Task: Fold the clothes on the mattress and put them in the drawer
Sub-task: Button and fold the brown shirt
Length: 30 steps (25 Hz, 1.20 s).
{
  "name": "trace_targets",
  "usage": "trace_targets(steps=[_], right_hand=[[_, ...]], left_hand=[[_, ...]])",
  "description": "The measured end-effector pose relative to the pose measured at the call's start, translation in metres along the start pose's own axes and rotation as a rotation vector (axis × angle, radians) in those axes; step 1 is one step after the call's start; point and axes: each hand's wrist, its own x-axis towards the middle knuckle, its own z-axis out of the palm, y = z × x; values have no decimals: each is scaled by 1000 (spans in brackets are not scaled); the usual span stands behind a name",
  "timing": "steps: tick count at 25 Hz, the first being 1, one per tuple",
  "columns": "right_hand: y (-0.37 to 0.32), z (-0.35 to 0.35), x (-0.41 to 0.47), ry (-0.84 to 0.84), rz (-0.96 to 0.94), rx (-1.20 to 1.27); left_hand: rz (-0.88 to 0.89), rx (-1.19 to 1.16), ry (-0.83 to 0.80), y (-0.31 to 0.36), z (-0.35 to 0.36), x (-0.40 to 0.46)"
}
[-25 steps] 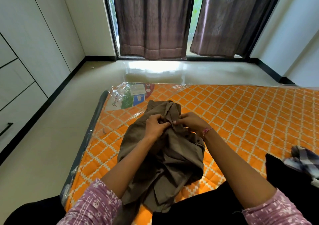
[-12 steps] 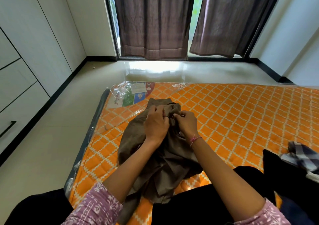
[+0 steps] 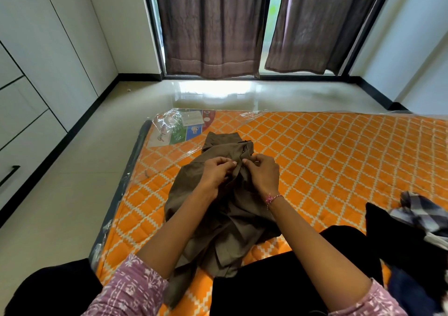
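- The brown shirt [image 3: 218,209] was laid rumpled near the mattress's [image 3: 339,160] left edge, its collar end turned toward the far edge and its tail trailing to the near edge; this placement was judged to give a flat bed for folding within easy reach.
- The left hand [image 3: 215,173] was clamped on the cloth just below the collar, fingertips pinched on one side of the front opening.
- The right hand [image 3: 263,173] was closed on the facing side of the opening, its fingers curled round the fabric, almost touching the left hand.
- The two edges were held together at the middle, presumably so that the placket could be lined up or fastened before any fold; whether a button was gripped could not be told.
- A plaid garment [image 3: 419,212] and dark clothes [image 3: 397,238] were heaped at the mattress's right side, near its near edge, apparently waiting their turn.
- White drawers [image 3: 21,131] were seen along the left wall, all shut, so the stowing was judged not yet begun.
- The plastic wrap [image 3: 174,126] was left on the mattress's far left corner.
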Motion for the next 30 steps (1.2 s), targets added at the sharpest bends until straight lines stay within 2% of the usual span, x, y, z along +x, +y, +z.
trace_targets(steps=[3, 5, 7, 8, 10, 12, 14, 16, 19, 22, 25, 28, 30], right_hand=[[2, -20, 5, 42, -326, -310], [-6, -35, 19, 187, -382, -441], [-20, -39, 25, 307, -318, -401], [-26, -36, 23, 294, -253, -357], [-23, -20, 8, 95, -62, -206], [-13, -12, -11, -148, 153, 72], [-5, -12, -22, -230, 262, 235], [-4, -12, -22, -151, 177, 120], [-12, -9, -26, -13, -8, -98], [-13, -5, -31, 25, -82, -117], [-9, -2, -31, 15, -129, -126], [-6, -2, -30, 56, -143, -160], [-3, -2, -31, 46, -157, -182]], left_hand=[[245, 258, 85, -1, -2, 0], [325, 320, 116, 1, -3, 0], [284, 283, 115, 3, -1, 1], [214, 244, 86, 4, 1, 0], [81, 216, 3, 2, 4, -4], [54, 250, -30, -3, 2, -6], [66, 255, -44, -5, -1, -8], [99, 251, -68, -6, -4, -10], [158, 294, 20, -6, -3, -12], [165, 316, 77, -10, -2, -11], [185, 284, 20, -11, -1, -12], [159, 171, -26, -11, 0, -14], [149, 104, 6, -11, 1, -15]])
